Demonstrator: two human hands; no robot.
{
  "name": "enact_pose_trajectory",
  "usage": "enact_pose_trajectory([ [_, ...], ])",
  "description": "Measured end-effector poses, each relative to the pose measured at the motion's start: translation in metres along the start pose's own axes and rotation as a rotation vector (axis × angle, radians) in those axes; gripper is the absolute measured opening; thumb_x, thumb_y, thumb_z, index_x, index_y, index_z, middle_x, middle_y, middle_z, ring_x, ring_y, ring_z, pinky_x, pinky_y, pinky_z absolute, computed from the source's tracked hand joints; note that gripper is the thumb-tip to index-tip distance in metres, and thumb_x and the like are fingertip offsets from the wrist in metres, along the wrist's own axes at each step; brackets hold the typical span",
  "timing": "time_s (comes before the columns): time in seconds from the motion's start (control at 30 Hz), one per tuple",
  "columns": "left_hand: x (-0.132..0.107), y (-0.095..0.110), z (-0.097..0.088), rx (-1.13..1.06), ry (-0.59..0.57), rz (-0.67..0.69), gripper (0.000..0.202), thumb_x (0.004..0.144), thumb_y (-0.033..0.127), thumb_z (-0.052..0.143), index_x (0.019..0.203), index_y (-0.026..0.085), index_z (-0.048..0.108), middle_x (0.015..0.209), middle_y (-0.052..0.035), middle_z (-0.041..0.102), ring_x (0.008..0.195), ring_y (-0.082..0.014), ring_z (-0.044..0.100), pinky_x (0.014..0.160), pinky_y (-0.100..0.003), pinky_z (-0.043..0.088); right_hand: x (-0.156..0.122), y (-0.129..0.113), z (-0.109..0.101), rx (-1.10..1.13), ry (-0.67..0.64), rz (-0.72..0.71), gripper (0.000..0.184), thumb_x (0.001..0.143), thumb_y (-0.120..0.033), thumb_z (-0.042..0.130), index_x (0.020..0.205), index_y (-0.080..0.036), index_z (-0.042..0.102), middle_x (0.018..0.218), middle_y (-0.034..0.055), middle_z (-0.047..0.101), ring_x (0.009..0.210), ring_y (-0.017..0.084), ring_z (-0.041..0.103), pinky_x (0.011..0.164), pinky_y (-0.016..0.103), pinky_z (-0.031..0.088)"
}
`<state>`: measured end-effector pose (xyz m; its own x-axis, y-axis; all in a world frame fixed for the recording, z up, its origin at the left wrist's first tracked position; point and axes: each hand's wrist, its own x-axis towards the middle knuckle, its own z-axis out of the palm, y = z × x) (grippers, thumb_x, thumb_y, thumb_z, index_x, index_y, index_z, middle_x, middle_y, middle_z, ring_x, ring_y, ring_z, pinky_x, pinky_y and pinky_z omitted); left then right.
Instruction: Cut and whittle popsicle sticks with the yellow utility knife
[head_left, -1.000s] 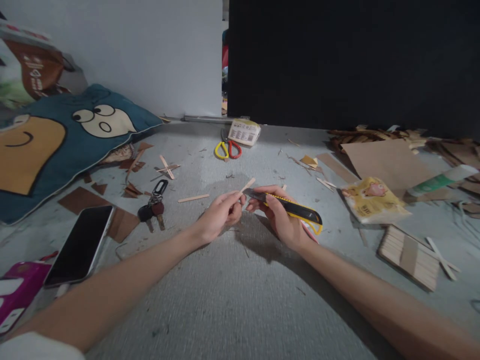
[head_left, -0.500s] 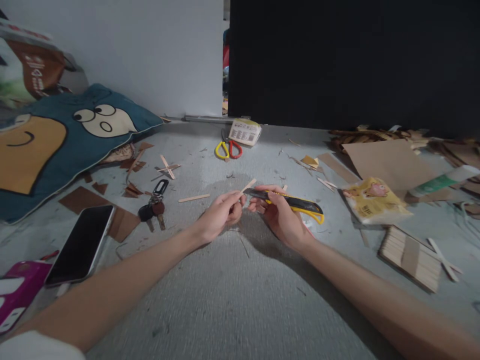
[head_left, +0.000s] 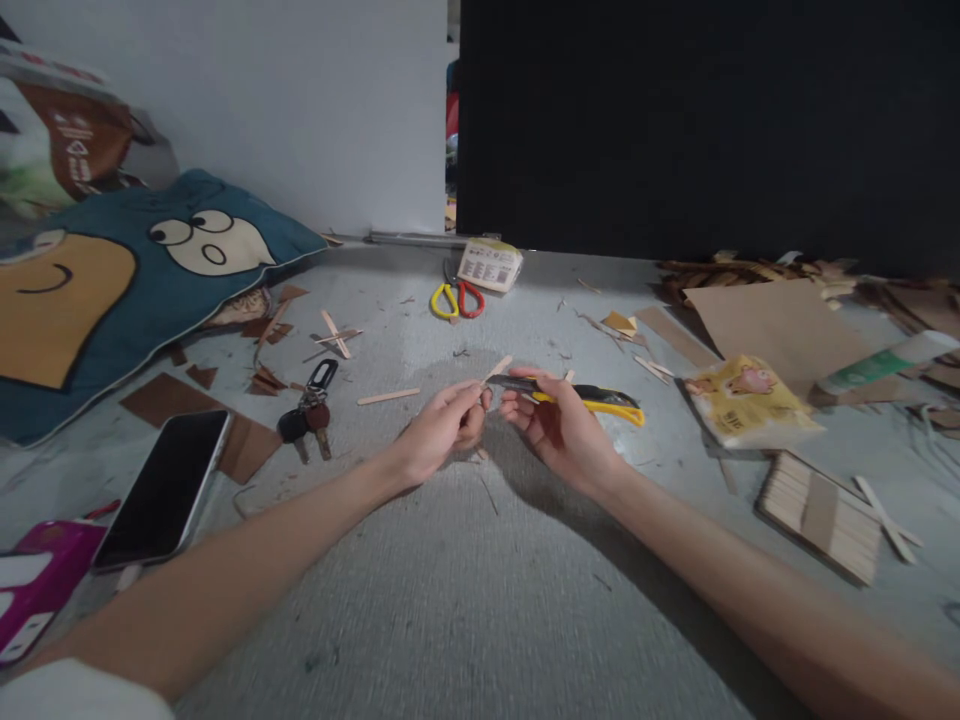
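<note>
My left hand (head_left: 448, 425) is closed on a thin wooden craft stick (head_left: 498, 369), whose far end sticks out past the fingertips. In my right hand (head_left: 564, 425) is a black and yellow utility knife (head_left: 592, 397), its tip pointing left. That tip meets the stick beside my left fingertips; I cannot tell how deep the blade sits. Another craft stick (head_left: 388, 397) lies on the grey table just left of my left hand. Beyond both hands rest scissors (head_left: 458, 298) with one yellow and one red handle.
At left are keys (head_left: 306, 422), a phone (head_left: 165, 490), brown cardboard pieces (head_left: 247, 440) and a blue cartoon pillow (head_left: 187, 260). To the right lie a yellow packet (head_left: 750, 400), a bundle of craft sticks (head_left: 821, 515), cardboard (head_left: 780, 315) and a green-white tube (head_left: 889, 362).
The utility knife has turned slightly in my right hand, its rear end a little higher and more to the left. My left hand and the stick have hardly moved.
</note>
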<state>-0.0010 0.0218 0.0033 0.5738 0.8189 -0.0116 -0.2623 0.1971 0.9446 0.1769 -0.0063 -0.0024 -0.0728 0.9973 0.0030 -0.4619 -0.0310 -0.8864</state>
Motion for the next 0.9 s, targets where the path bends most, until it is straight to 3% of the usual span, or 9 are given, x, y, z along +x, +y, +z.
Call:
enact_pose_trajectory([
  [0.13, -0.001, 0.0, 0.002, 0.029, 0.008, 0.014, 0.032, 0.103, 0.047, 0.055, 0.085, 0.021, 0.053, 0.049, 0.0119, 0.029, 0.041, -0.0074, 0.017, 0.043, -0.022, 0.018, 0.0, -0.005, -0.001, -0.078, -0.01, -0.05, 0.028, 0.097, -0.049, 0.057, 0.107, -0.025, 0.07, 0.087, 0.004, 0.075, 0.079, 0.021, 0.071, 0.085, 0.04, 0.062],
  [0.2, -0.001, -0.001, 0.002, 0.046, 0.018, 0.027, 0.032, 0.103, 0.05, 0.054, 0.088, 0.021, 0.053, 0.048, 0.0124, 0.029, 0.041, -0.0077, 0.016, 0.043, -0.022, 0.017, -0.003, -0.008, -0.002, -0.231, 0.017, -0.227, 0.031, 0.1, -0.052, 0.053, 0.106, -0.027, 0.071, 0.085, 0.0043, 0.071, 0.08, 0.022, 0.069, 0.085, 0.043, 0.06],
  [0.27, -0.003, -0.002, 0.003, 0.09, 0.036, 0.037, 0.033, 0.103, 0.052, 0.054, 0.09, 0.022, 0.052, 0.049, 0.0125, 0.029, 0.042, -0.0081, 0.017, 0.043, -0.022, 0.017, -0.008, -0.011, -0.005, -0.514, 0.072, -0.477, 0.034, 0.101, -0.055, 0.052, 0.106, -0.029, 0.073, 0.095, 0.0069, 0.068, 0.093, 0.026, 0.067, 0.093, 0.049, 0.057],
  [0.33, -0.004, -0.002, 0.004, 0.147, 0.049, 0.038, 0.035, 0.102, 0.055, 0.055, 0.092, 0.022, 0.052, 0.051, 0.0121, 0.03, 0.043, -0.0086, 0.019, 0.044, -0.022, 0.018, -0.013, -0.012, -0.01, -0.835, 0.137, -0.72, 0.032, 0.099, -0.056, 0.057, 0.108, -0.032, 0.077, 0.112, 0.0098, 0.064, 0.111, 0.031, 0.061, 0.104, 0.056, 0.049],
  [0.4, -0.006, -0.003, 0.005, 0.197, 0.044, 0.034, 0.037, 0.101, 0.058, 0.055, 0.092, 0.022, 0.052, 0.053, 0.0114, 0.032, 0.045, -0.009, 0.022, 0.044, -0.021, 0.019, -0.016, -0.011, -0.017, -1.011, 0.114, -0.855, 0.029, 0.096, -0.054, 0.063, 0.11, -0.033, 0.077, 0.111, 0.0103, 0.062, 0.11, 0.033, 0.06, 0.106, 0.059, 0.046],
  [0.53, -0.008, -0.003, 0.008, 0.278, 0.052, 0.073, 0.039, 0.102, 0.06, 0.051, 0.091, 0.022, 0.052, 0.054, 0.0106, 0.034, 0.047, -0.0097, 0.027, 0.046, -0.021, 0.024, -0.021, -0.004, -0.025, -1.004, -0.068, -0.85, 0.03, 0.099, -0.042, 0.058, 0.124, -0.032, 0.071, 0.097, 0.0075, 0.067, 0.087, 0.027, 0.065, 0.084, 0.047, 0.055],
  [0.73, -0.009, -0.006, 0.009, 0.305, 0.073, 0.114, 0.04, 0.103, 0.061, 0.049, 0.091, 0.022, 0.051, 0.055, 0.011, 0.033, 0.047, -0.0098, 0.026, 0.047, -0.022, 0.028, -0.027, 0.001, -0.015, -0.957, 0.016, -0.833, 0.023, 0.099, -0.024, 0.057, 0.118, -0.031, 0.068, 0.087, 0.0018, 0.076, 0.068, 0.018, 0.069, 0.068, 0.036, 0.055],
  [0.9, -0.009, -0.007, 0.009, 0.353, 0.091, 0.132, 0.042, 0.103, 0.062, 0.048, 0.093, 0.022, 0.053, 0.057, 0.0101, 0.036, 0.049, -0.0101, 0.029, 0.048, -0.023, 0.03, -0.029, 0.002, -0.01, -1.004, 0.03, -0.789, 0.021, 0.098, -0.023, 0.06, 0.116, -0.029, 0.066, 0.084, 0.0014, 0.077, 0.064, 0.018, 0.07, 0.062, 0.033, 0.054],
])
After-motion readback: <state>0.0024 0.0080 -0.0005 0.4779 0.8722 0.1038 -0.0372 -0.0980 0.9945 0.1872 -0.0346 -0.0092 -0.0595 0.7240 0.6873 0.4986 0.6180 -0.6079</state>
